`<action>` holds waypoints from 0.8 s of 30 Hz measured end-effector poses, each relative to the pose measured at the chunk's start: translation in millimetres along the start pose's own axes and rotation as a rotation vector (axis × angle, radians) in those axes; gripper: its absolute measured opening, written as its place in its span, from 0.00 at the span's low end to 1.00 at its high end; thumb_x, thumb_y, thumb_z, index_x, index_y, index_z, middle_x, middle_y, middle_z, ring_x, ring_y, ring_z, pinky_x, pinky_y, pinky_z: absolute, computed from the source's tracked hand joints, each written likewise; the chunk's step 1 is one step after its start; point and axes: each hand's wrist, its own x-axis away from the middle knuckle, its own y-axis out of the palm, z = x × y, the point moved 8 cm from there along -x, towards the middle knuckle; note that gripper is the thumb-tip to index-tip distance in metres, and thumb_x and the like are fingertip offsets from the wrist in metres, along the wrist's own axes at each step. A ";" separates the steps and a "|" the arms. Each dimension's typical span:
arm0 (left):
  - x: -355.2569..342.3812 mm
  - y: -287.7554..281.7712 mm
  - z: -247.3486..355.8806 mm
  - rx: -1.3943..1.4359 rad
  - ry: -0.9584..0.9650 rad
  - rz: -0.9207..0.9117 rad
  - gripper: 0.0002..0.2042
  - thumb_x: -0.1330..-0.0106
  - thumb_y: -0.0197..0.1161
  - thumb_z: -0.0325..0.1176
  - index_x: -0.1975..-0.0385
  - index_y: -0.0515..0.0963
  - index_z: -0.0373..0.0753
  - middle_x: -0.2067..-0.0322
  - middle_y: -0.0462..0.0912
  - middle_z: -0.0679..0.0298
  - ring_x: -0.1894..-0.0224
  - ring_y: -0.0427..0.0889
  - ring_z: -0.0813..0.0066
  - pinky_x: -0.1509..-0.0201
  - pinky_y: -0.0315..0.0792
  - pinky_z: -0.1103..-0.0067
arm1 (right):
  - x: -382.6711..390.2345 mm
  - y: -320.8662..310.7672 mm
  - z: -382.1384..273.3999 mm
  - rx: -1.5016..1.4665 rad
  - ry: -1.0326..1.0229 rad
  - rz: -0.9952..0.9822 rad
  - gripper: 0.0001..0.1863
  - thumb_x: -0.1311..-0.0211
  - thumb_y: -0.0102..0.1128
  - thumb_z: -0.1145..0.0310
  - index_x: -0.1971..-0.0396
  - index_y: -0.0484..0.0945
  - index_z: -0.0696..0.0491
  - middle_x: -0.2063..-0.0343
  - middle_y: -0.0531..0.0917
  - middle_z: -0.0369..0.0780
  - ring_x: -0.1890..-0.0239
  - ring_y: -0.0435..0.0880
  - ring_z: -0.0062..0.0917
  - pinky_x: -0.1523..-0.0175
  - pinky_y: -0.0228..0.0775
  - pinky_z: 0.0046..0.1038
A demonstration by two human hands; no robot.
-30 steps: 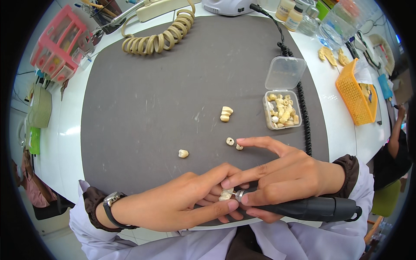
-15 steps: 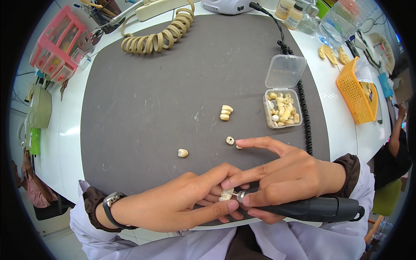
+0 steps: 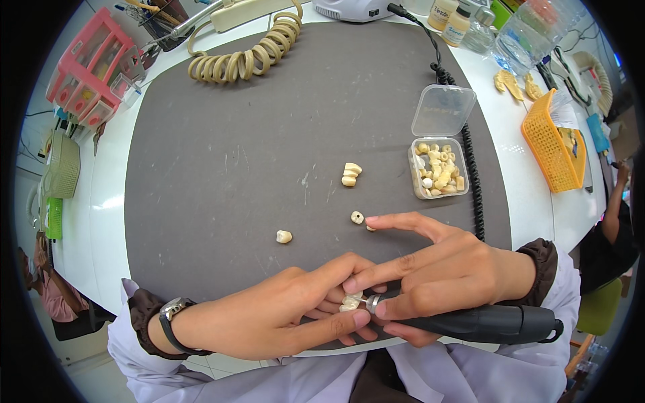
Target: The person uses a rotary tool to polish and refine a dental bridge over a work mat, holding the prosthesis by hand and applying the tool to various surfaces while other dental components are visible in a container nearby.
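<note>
My left hand point(image 3: 282, 316) is closed around a small cream tooth piece point(image 3: 351, 302) near the mat's front edge. My right hand point(image 3: 457, 275) grips a black rotary handpiece point(image 3: 494, 324), its thin metal bit at that piece. My right index finger sticks out beside a holed tooth piece point(image 3: 357, 217), over a smaller one partly hidden by its tip. A single crown point(image 3: 283, 237) lies to the left, and a joined block of crowns point(image 3: 351, 174) farther back. An open clear box point(image 3: 438, 168) of tooth pieces stands at the right of the grey mat point(image 3: 222, 154).
A beige coiled hose point(image 3: 242, 64) and white unit point(image 3: 346, 10) are at the back. A pink drawer set point(image 3: 80, 67) stands left, bottles point(image 3: 456, 30) and an orange basket point(image 3: 547, 154) right. A black coiled cord point(image 3: 476, 208) runs beside the box. Other people point(image 3: 57, 292) sit at both sides.
</note>
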 end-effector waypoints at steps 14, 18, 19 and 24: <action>-0.6 -0.1 -1.3 0.005 0.008 0.010 0.14 0.24 0.48 0.34 0.46 0.61 0.34 0.62 0.84 0.56 0.60 0.85 0.74 0.56 0.80 0.79 | 1.8 1.8 2.3 0.022 0.004 0.022 0.04 0.44 0.68 0.74 0.72 0.80 0.51 0.72 0.85 0.34 0.52 0.86 0.30 0.38 0.63 0.60; -0.4 0.3 -2.2 0.017 0.020 0.011 0.13 0.24 0.48 0.34 0.46 0.61 0.34 0.62 0.84 0.56 0.59 0.85 0.74 0.56 0.80 0.79 | -0.6 -0.8 -0.8 -0.016 0.006 0.011 0.04 0.45 0.68 0.75 0.72 0.80 0.52 0.72 0.85 0.34 0.52 0.86 0.30 0.38 0.63 0.60; -0.2 0.3 -1.7 0.010 0.014 0.007 0.13 0.24 0.48 0.34 0.46 0.61 0.34 0.62 0.84 0.55 0.59 0.85 0.74 0.55 0.80 0.79 | -0.3 -0.4 -0.6 -0.014 0.008 0.014 0.04 0.45 0.68 0.75 0.72 0.80 0.52 0.72 0.85 0.35 0.52 0.86 0.30 0.38 0.63 0.60; 0.5 0.3 1.0 0.006 0.020 0.011 0.13 0.24 0.48 0.33 0.47 0.61 0.34 0.62 0.84 0.56 0.59 0.85 0.74 0.56 0.80 0.79 | 0.6 0.7 0.3 0.008 -0.013 -0.001 0.04 0.45 0.67 0.76 0.73 0.80 0.51 0.76 0.84 0.32 0.51 0.85 0.30 0.38 0.62 0.60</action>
